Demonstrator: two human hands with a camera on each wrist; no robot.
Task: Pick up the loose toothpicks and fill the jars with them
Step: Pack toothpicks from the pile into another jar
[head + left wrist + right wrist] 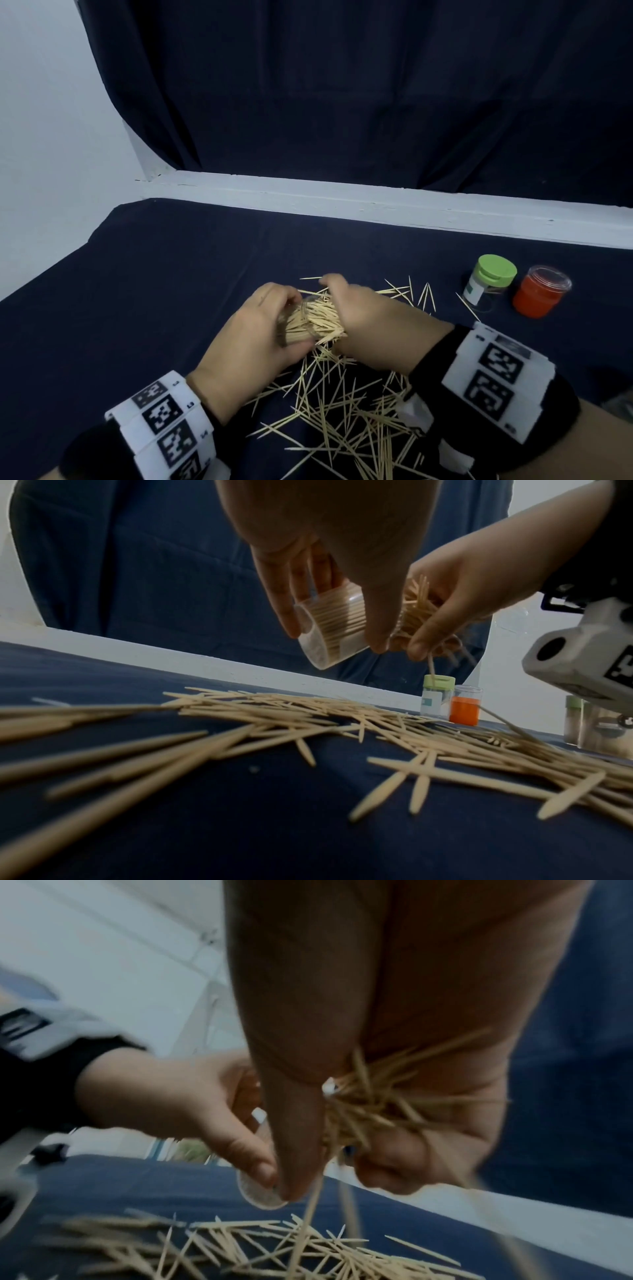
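Left hand (255, 334) grips clear round plastic jar (330, 627), tilted; right hand (368, 323) clutches bundle of thin pointed wooden toothpicks (318, 320) at mouth; two more jars (490, 277) stand apart

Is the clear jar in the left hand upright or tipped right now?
Tipped. The clear jar lies nearly on its side in the left hand, its mouth toward the toothpick bundle that the right hand grips.

Head view looks down from above; both wrist views sit low, sharing the scattered toothpicks (342, 718).
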